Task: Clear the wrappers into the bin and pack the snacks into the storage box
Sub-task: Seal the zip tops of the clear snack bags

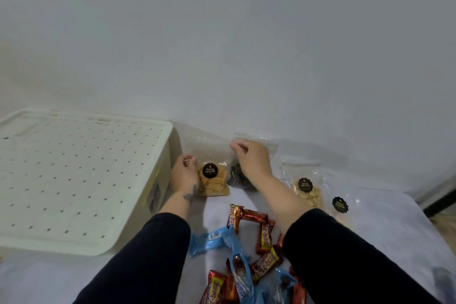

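Nearest to me, at the bottom of the view, red Beng-Beng bars [265,237] and light blue wrapped snacks [212,239] lie in a loose heap on the pale surface [394,229], between my two dark sleeves. I take the cream storage box [158,195] as my landmark: it sits at the left with its perforated lid [74,175] on top, so I cannot see what it holds. Just right of the box's side wall, my left hand [183,174] has its fingers curled at the edge of a clear pouch of pale square crackers [213,180], which stands upright with a round black label on its front; whether the fingers actually pinch the plastic I cannot tell. Further right of the box, my right hand [253,160] pinches the top of a second clear pouch holding dark pieces [238,176], which stands touching the cracker pouch. Beyond that, well away from the box, a pouch of light-coloured nuts [307,191] stands near the wall, and one more labelled clear pouch [341,207] lies beside it, its contents too faint to name. All four pouches are outside the box.
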